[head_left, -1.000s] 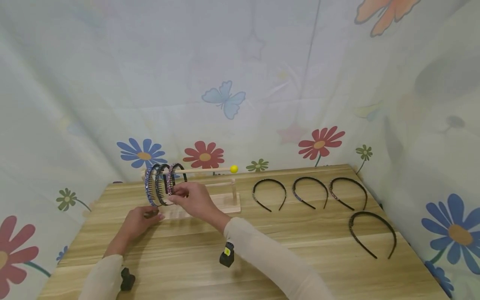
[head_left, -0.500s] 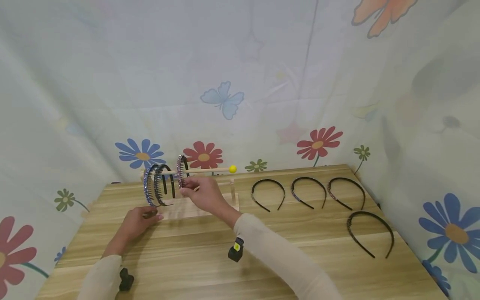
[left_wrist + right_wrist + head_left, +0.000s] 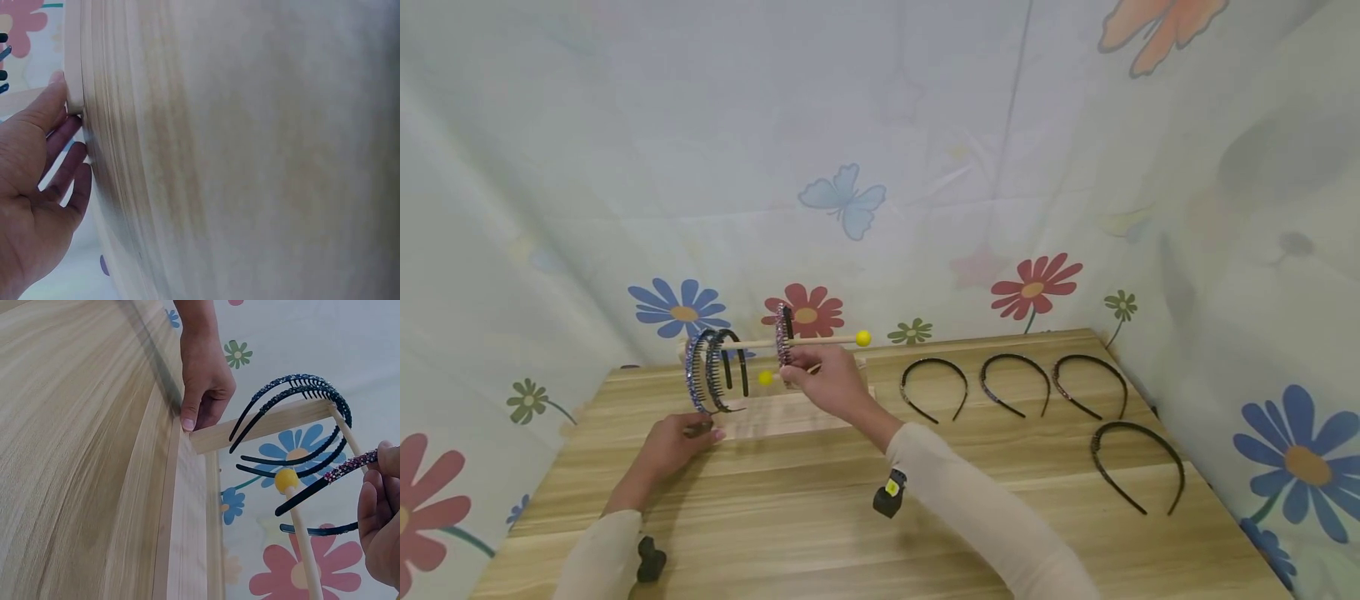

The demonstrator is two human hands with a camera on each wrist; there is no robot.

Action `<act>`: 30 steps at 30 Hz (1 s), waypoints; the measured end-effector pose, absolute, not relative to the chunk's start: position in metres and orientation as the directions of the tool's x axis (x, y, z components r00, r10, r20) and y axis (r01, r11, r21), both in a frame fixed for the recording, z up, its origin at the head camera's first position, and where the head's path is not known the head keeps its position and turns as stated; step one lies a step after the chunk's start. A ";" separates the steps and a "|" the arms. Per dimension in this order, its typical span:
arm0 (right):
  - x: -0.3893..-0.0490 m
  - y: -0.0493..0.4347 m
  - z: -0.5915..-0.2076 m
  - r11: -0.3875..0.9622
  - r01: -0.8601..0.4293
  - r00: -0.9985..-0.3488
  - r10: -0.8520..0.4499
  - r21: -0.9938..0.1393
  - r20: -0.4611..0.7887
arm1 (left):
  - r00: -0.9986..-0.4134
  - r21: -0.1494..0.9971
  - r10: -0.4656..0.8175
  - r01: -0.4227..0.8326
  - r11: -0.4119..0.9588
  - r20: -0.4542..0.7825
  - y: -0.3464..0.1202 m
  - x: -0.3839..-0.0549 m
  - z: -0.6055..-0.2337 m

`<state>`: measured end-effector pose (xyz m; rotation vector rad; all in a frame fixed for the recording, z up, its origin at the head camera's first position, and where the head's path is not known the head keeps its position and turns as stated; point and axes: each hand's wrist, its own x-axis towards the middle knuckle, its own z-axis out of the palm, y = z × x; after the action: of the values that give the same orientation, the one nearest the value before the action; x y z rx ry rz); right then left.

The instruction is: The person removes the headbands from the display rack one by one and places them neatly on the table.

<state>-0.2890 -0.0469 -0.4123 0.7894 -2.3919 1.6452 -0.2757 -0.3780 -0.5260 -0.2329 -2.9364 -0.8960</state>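
My right hand [image 3: 831,383] pinches a headband [image 3: 783,333] with pink glitter and teeth, which hangs around the upper rod [image 3: 823,341] of a wooden stand [image 3: 793,417]. In the right wrist view, the dark tips of this glittery headband [image 3: 347,467] point toward the stand's lower rod. My left hand [image 3: 673,454] grips the left end of the stand's base, its thumb on the corner, as the right wrist view shows of that hand [image 3: 209,378]. A blue glitter headband [image 3: 692,375] and a dark one [image 3: 712,375] hang side by side at the rod's left end.
To the right on the wooden table [image 3: 820,517] lie several dark headbands, among them one [image 3: 936,361] near the stand and another [image 3: 1138,427] closer to the front. Yellow balls cap the rods, such as the upper ball [image 3: 863,338]. A flowered curtain [image 3: 925,167] stands behind.
My right hand has drawn the pink headband rightward along the upper rod, away from the other two, and raised it a little. The left hand stays at the base.
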 end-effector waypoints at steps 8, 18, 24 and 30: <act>-0.287 -0.038 -0.408 0.219 -0.507 -0.839 -0.346 -0.834 0.419 | -0.988 0.550 0.124 0.156 0.821 0.096 -0.378 -0.276 -0.527; -0.287 -0.029 -0.399 0.216 -0.494 -0.851 -0.320 -0.842 0.417 | -0.987 0.539 0.127 0.160 0.827 0.099 -0.378 -0.275 -0.526; -0.286 -0.021 -0.390 0.223 -0.505 -0.845 -0.325 -0.833 0.425 | -0.985 0.537 0.135 0.171 0.826 0.106 -0.379 -0.276 -0.526; -0.286 -0.013 -0.383 0.200 -0.535 -0.826 -0.329 -0.821 0.458 | -0.987 0.534 0.135 0.162 0.830 0.090 -0.378 -0.277 -0.526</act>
<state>-0.2855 -0.0127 -0.3830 0.8345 -2.2858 1.6846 -0.2766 -0.3782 -0.5255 -0.2400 -2.9583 -0.8695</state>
